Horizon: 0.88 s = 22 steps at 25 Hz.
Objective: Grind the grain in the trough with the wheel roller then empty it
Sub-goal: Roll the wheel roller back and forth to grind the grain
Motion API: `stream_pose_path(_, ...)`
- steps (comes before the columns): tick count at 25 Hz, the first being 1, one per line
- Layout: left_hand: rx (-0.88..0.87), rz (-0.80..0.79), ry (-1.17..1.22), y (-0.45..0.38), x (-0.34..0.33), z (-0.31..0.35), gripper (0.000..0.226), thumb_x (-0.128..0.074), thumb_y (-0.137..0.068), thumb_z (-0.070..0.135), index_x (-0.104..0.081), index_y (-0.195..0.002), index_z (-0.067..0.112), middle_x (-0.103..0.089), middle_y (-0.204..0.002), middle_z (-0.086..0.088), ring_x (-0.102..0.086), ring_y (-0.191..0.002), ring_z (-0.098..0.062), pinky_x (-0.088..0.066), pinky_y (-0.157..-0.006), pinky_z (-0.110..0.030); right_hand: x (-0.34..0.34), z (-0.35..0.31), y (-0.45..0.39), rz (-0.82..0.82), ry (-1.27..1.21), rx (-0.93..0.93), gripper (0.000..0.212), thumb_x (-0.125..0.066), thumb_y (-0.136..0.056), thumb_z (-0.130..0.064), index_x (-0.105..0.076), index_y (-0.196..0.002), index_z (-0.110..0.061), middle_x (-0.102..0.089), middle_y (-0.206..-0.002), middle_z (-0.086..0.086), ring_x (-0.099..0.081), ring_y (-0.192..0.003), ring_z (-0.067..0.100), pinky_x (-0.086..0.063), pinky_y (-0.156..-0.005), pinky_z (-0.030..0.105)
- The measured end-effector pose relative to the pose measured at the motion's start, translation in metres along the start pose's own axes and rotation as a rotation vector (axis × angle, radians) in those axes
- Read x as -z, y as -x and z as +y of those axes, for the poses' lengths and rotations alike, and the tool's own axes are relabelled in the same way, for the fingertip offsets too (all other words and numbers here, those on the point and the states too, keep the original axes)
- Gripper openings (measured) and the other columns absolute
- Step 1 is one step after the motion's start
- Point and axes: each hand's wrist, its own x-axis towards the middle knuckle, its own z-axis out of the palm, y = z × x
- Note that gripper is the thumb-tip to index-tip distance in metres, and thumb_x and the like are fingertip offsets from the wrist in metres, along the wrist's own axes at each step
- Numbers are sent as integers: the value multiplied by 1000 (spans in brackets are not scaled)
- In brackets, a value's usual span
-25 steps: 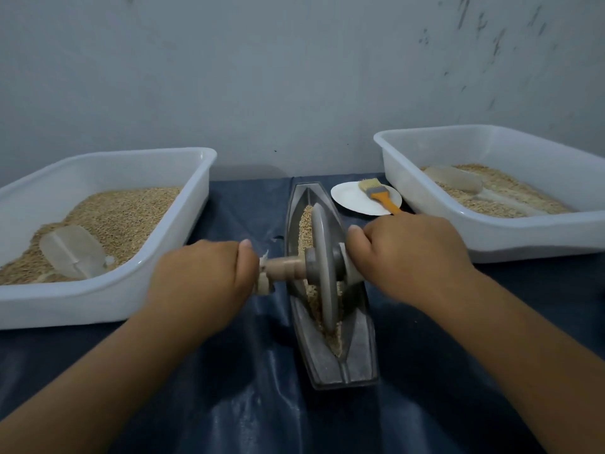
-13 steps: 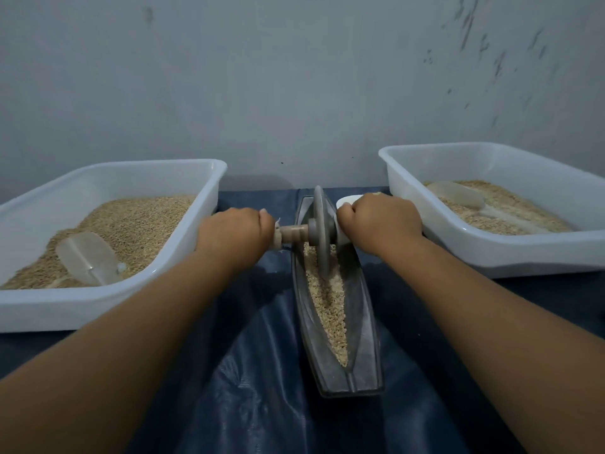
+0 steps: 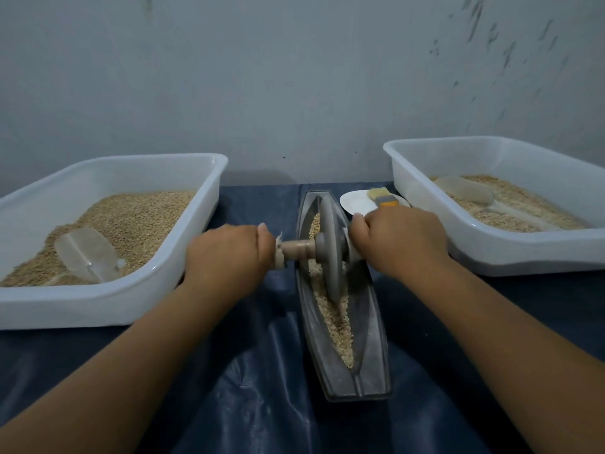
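Grips (image 3: 229, 253) (image 3: 397, 244) mid-trough (image 3: 373, 329) — tubs (image 3: 108, 306) (image 3: 523, 257) flanking

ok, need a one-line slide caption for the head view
Both hands, left and right, grip the wheel roller axle over grain in the trough, between two white bins.

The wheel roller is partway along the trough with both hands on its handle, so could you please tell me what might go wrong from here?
1. The grain lies heaped along the narrow trough; a hard pass of the wheel roller could push some over the rim onto the dark cloth.
2. The right hand works close to the brush on the small plate and might knock them.
3. Uneven pressure from the left hand could tilt the wheel against the trough wall.
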Motion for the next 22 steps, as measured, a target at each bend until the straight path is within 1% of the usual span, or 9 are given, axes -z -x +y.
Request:
stream_pose_path(2, -126, -58, -188, -19, -4, 1, 35, -46, -96, 25, -40, -127, 10, -59, -99, -5, -59, -83, -25, -37, -58, -34, -6, -1, -21, -7, -5, -16, 48, -26, -97, -40, -45, -57, -21, -49, -65, 3, -50, -68, 26, -42, -68, 34)
stream_pose_path(6, -220, -114, -210, -6, 9, -5, 47, -51, -92, 22, -32, -132, 6, -57, -105, -8, -56, -82, -26, -37, -57, -34, -2, -3, -9, -31, -14, 17, 49, -26, -96, -42, -46, -57, -21, -50, -65, 3, -52, -69, 25, -43, -67, 34)
stream_pose_path(8, -358, -47, -146, 22, 15, -10, 47, -62, -80, 19, -43, -119, 0, -57, -85, -12, -52, -62, -29, -34, -48, -31, 9, 2, 15, -88, -33, 45, 51, -28, -97, -43, -51, -58, -20, -54, -62, 2, -52, -60, 19, -39, -57, 30)
stream_pose_path(11, -367, 136, 130, 46, 38, -17, 10, -58, -75, 10, -50, -72, 6, -37, -48, -5, -34, -34, -22, -30, -37, -23, 33, 15, 45, -141, -26, 84, 52, -31, -97, -44, -47, -53, -21, -48, -49, -2, -46, -46, 14, -28, -47, 27)
stream_pose_path(13, -264, 100, 183, 48, 38, -15, 27, -48, -87, 18, -42, -60, 14, -30, -45, 2, -30, -34, -17, -31, -35, -23, 35, 14, 49, -87, 18, 107, 53, -31, -97, -45, -46, -51, -22, -46, -47, -2, -45, -44, 13, -26, -46, 26)
stream_pose_path(15, -263, 96, 97, 36, 27, -8, 16, -56, -85, 16, -53, -73, 7, -42, -51, -3, -39, -40, -23, -34, -39, -27, 20, 8, 39, -24, 7, 66, 56, -26, -97, -47, -52, -55, -21, -50, -52, -3, -47, -49, 13, -30, -48, 26)
stream_pose_path(16, -264, 26, -21, 26, 21, -5, 14, -55, -87, 16, -56, -92, 3, -50, -63, -7, -47, -49, -25, -36, -43, -29, 10, 6, 28, 2, -1, 37, 56, -24, -97, -47, -54, -59, -21, -52, -57, -3, -50, -54, 15, -35, -51, 27)
stream_pose_path(18, -209, -45, -203, -4, 4, -1, 38, -50, -93, 21, -40, -126, 5, -58, -93, -7, -58, -75, -25, -43, -56, -35, -4, 3, 2, 34, -15, -6, 51, -24, -99, -44, -53, -63, -22, -55, -68, 2, -53, -65, 23, -43, -60, 31)
stream_pose_path(22, -193, -145, -162, -30, 7, 0, 48, -56, -91, 21, -34, -132, 7, -58, -111, -9, -59, -93, -26, -51, -71, -37, -8, -1, -22, 1, -32, -19, 51, -25, -99, -41, -46, -57, -20, -51, -68, 5, -52, -72, 28, -44, -69, 34)
